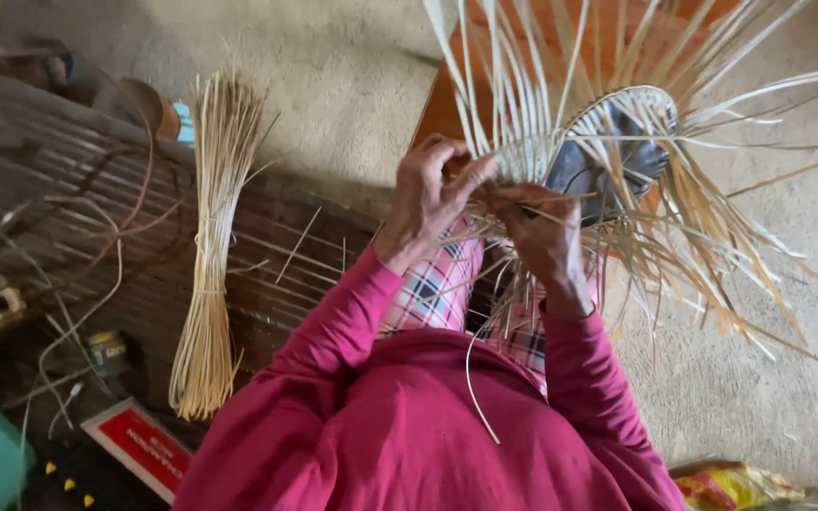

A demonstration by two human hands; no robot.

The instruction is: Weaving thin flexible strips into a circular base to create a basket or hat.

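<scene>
Both hands [485, 213] grip half-woven basket [608, 142], strips fanning up and right

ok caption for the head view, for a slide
Both hands, left and right, weave pale strips into a half-made basket.

Single view, from a head-worn camera, aimed steeply down over the chest and lap. Close in: magenta sleeves [352, 331] filling the lower middle, left hand [425, 194] and right hand [542, 237] just above centre, at a half-woven basket [608, 142] near the top edge. Tilted slightly, so that the bench [97, 218] runs slantwise across the left half, a bundle of strips [212, 255] lying on it. Bare floor [759, 378] at right and top. No second view, so no shared ground.
</scene>
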